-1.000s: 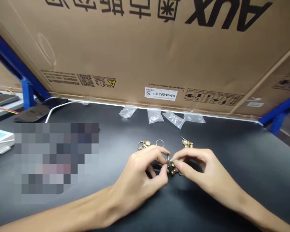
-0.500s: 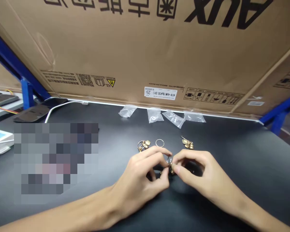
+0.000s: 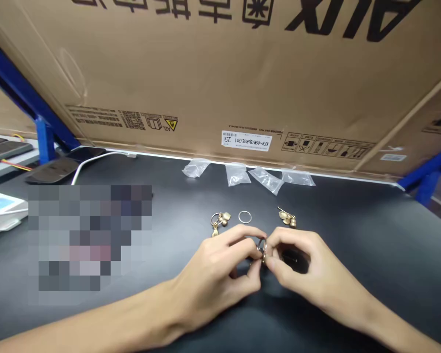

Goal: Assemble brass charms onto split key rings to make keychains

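Observation:
Between my two hands is a small silvery key ring (image 3: 261, 244), pinched by the fingertips of both. My left hand (image 3: 224, 264) grips its left side with thumb and fingers. On the other side, my right hand (image 3: 301, 257) pinches it with thumb and index finger. Small brass-coloured bits show just under the ring, mostly hidden by the fingers. Beyond the hands lie a ring with brass charms (image 3: 220, 219) on the left, a bare metal ring (image 3: 245, 216) in the middle and a cluster of brass charms (image 3: 287, 217) on the right.
Several clear plastic bags (image 3: 237, 174) lie along the back edge of the black table (image 3: 176, 196). Behind stands a large cardboard box (image 3: 206, 73) between blue metal posts (image 3: 46, 139). A phone (image 3: 53, 169), a white cable (image 3: 81, 169) and a blurred-out patch are at left.
The key ring has turned between my fingertips and now shows more of its round opening. Both hands keep their pinch, and the camera view has shifted slightly.

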A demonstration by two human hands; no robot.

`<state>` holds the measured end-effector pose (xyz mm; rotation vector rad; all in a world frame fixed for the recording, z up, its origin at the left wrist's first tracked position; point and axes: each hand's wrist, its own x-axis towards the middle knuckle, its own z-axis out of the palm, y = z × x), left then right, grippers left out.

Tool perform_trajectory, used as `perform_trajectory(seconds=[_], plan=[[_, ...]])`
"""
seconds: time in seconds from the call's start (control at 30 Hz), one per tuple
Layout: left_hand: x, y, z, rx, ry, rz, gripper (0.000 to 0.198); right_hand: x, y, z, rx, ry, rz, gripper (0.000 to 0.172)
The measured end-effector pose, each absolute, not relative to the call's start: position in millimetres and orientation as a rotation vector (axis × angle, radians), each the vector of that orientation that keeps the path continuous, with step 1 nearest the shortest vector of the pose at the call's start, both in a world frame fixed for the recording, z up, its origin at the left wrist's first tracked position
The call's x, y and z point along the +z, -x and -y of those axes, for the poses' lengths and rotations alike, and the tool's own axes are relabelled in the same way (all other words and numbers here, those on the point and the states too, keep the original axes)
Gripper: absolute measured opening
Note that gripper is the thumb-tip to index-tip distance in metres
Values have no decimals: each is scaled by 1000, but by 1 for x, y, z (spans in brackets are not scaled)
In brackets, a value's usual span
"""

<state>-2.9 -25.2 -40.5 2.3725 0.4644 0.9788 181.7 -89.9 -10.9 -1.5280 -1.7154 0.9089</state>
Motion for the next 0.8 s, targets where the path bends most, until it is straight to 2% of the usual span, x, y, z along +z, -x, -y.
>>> perform_trajectory(seconds=[0.23, 0.47, 0.57, 0.67, 0.8], plan=[[-41, 2, 26, 1024, -2405, -460, 14, -10, -182, 88, 987, 1585, 1702, 13], [-42, 4, 24, 1147, -2643, -382, 14, -15, -192, 86, 1446, 1462, 1525, 11], [-41, 6, 24, 1088, -2767, -364, 14, -17, -193, 85, 1513, 1402, 1549, 10], [-41, 6, 25, 1064, -2782, -346, 17, -14, -190, 87, 1419, 1457, 1586, 14], [-37, 2, 27, 1117, -2539, -476, 16, -8, -183, 90, 1077, 1601, 1686, 13]])
